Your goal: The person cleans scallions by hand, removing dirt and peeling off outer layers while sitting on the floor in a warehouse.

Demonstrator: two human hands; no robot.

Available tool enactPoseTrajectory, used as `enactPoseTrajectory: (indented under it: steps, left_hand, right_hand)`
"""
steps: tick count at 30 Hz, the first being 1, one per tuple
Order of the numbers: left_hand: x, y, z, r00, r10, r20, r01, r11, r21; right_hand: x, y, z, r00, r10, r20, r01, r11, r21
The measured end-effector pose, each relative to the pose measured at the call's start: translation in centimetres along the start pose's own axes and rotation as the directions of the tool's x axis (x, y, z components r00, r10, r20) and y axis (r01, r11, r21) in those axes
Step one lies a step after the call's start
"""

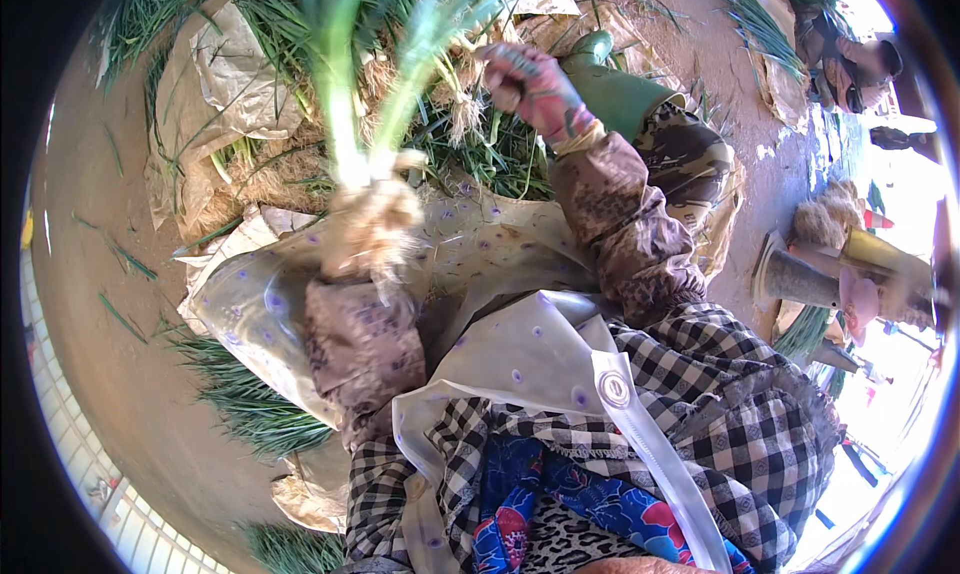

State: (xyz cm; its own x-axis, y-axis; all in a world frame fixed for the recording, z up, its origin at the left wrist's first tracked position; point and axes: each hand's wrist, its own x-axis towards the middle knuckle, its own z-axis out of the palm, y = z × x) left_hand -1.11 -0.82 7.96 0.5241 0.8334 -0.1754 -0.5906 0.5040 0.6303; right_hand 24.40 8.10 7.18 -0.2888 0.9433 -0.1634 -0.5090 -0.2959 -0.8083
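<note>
Close to the camera, green onions point(345, 144) with white stalks stand up blurred, their shaggy roots toward me. My left hand point(375, 224) is closed around them at the root end, mostly lost in roots and motion smear. My right hand point(530, 89), in a pink and green patterned glove, is raised to the right of them with its fingers curled in. Whether it pinches anything is not clear. Beneath both hands lies a heap of green onions point(465, 124) with roots showing. A clear plastic apron point(500, 229) with purple dots covers my lap.
A green rubber boot point(610, 89) is beside my right hand. Brown paper sacking point(225, 84) lies under the heap. More green onions point(255, 399) lie on the floor at left. At far right are other people's legs and boots point(800, 274) and another onion bundle point(765, 24).
</note>
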Motion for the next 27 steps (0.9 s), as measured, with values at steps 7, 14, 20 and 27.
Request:
enactPoseTrajectory:
  steps: [7,14,20,27]
  left_hand:
    - [1.1,-1.9,-3.0,0.917,0.145,-0.372,-0.199,0.974,-0.111]
    - [1.5,-5.4,-4.9,0.74,0.108,-0.664,-0.253,0.959,-0.125]
    - [2.4,-5.9,-3.5,0.864,-0.015,-0.503,-0.105,0.972,-0.21]
    - [1.1,-6.8,-5.9,0.774,0.049,-0.631,-0.189,0.969,-0.157]
  right_hand:
    - [4.0,8.9,-5.3,0.958,-0.025,-0.284,-0.117,0.874,-0.472]
    - [3.8,11.4,-3.3,0.935,0.334,-0.119,-0.354,0.897,-0.265]
    - [-0.4,10.5,2.5,0.904,-0.09,0.418,0.422,0.35,-0.836]
    - [-1.0,7.4,5.2,0.96,0.174,0.218,0.0,0.782,-0.624]
